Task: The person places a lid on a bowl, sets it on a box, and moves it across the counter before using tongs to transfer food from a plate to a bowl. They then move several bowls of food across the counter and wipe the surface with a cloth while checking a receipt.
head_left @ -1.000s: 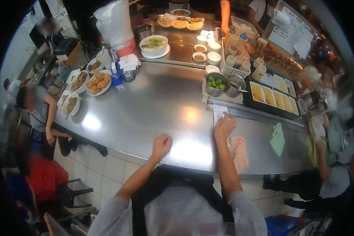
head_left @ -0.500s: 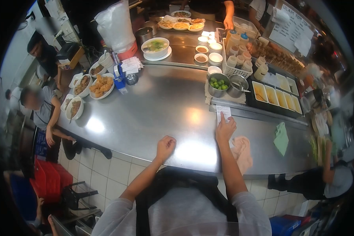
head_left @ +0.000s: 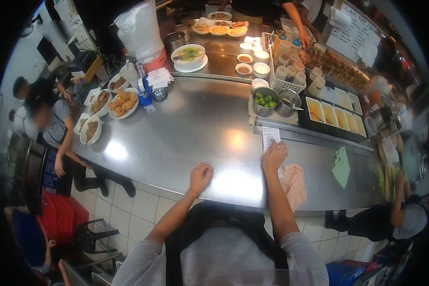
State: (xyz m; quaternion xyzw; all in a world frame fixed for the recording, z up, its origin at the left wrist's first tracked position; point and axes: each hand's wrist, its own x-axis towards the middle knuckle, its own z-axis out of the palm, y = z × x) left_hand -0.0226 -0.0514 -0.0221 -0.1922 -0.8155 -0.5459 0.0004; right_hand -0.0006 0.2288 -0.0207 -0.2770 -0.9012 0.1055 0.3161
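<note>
My left hand (head_left: 201, 178) rests in a loose fist at the counter's near edge, and I see nothing in it. On the right, my right hand (head_left: 275, 156) has its fingers bent over the lower end of a printed paper slip (head_left: 270, 134). The slip lies across the edge of a raised metal ledge, its top part showing past my fingertips. A crumpled peach cloth (head_left: 293, 185) lies beside my right wrist. Beyond the slip stand a metal pot of green citrus fruits (head_left: 265, 101) and another metal pot (head_left: 289, 102) with a utensil in it.
Bowls of food (head_left: 123, 103) stand at the counter's left end, near a bowl of soup (head_left: 188, 55). To the right are yellow-filled containers (head_left: 330, 113), a basket of squeeze bottles (head_left: 291, 85) and a green cloth (head_left: 341, 168). Several people work around the counter.
My right index finger has drawn back from the slip's middle, and the fingers are more bent. My left hand has stayed put. Across the counter, a co-worker's arm has moved right; people at left have shifted.
</note>
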